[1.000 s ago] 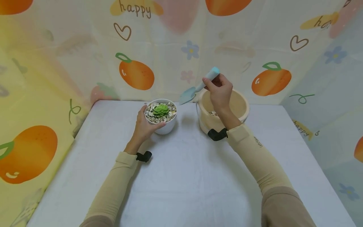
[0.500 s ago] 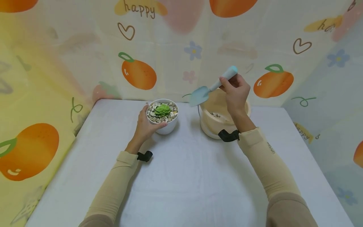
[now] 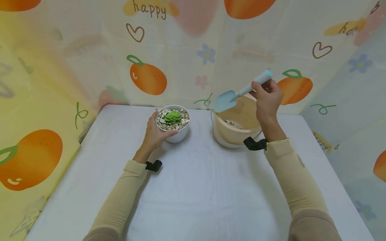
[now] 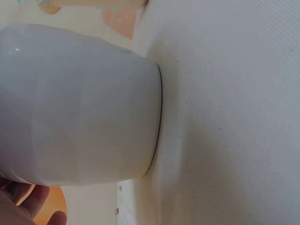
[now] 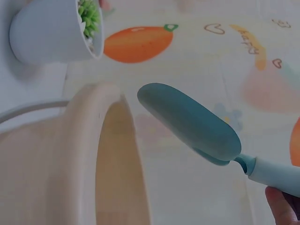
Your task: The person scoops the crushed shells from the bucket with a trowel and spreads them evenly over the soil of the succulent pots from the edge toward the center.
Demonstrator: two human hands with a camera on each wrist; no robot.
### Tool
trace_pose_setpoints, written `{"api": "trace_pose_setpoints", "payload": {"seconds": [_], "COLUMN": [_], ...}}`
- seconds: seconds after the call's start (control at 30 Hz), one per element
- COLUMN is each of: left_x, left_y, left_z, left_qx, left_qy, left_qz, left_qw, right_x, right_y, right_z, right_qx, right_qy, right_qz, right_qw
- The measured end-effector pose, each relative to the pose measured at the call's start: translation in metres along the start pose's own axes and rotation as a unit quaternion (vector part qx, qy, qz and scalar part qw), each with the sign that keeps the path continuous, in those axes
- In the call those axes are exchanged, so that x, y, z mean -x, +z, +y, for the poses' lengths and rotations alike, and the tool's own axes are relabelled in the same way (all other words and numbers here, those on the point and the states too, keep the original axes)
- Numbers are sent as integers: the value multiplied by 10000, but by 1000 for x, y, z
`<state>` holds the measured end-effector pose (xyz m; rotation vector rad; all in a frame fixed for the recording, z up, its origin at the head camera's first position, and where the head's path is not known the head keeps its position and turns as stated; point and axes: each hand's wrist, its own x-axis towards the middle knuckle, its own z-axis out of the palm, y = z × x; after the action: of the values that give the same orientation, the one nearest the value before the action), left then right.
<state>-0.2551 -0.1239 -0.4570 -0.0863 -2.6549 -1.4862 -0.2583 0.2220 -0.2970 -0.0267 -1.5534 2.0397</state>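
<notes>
My left hand (image 3: 154, 134) holds the side of a white pot (image 3: 176, 136) standing on the table. A green succulent (image 3: 173, 116) sits in it, ringed by pale pebbles (image 3: 163, 124). In the left wrist view the pot's wall (image 4: 84, 108) fills much of the frame, its base on the cloth. My right hand (image 3: 268, 100) grips the handle of a light blue trowel (image 3: 226, 101), raised with its blade over the left rim of a beige bucket (image 3: 232, 135). A few pebbles (image 3: 230, 123) lie inside the bucket. In the right wrist view the trowel blade (image 5: 192, 124) is apart from the bucket rim.
A white cloth covers the table (image 3: 193, 194). Behind it hangs a printed backdrop (image 3: 181, 67) with oranges and flowers, which also covers both sides. The bucket's thin wire handle (image 5: 33, 109) hangs down along its outside.
My right hand has carried the trowel rightward, from near the white pot to over the bucket's rim. The left hand stays on the pot. The head view has shifted slightly.
</notes>
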Motion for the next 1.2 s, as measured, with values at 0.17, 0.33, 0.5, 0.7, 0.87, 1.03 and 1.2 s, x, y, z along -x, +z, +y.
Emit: {"api": "trace_pose_setpoints", "payload": {"seconds": [0.17,0.33,0.5,0.7,0.87,1.03,1.2], "left_x": [0,4,7,5,4,3,2], "left_y": [-1,-1,-1,-1,-1,-1,-1], "left_z": [2,0,-1,1,1,1,1], "left_qx": [-5,61,17,13,57,71,79], "left_qy": [51,-53,-72,-36,-93,-56,-18], "left_qz": [34,-20,-34,-47,-58,-63,-69], "left_qw": [10000,10000,10000,10000,9999,9999,9999], "right_x": [-3,-4,-6,-11,-14,-15,-16], "right_y": [-9,-19,-28,-35,-37,-40,-42], "right_z": [0,5,14,21,25,32,41], "right_qx": [106,312,653,886,876,1168,1792], "right_qy": [-106,-41,135,313,472,683,817], "right_qz": [74,9,-40,-16,-109,-186,-466], "right_qw": [9999,9995,9978,9956,9950,9906,9793]}}
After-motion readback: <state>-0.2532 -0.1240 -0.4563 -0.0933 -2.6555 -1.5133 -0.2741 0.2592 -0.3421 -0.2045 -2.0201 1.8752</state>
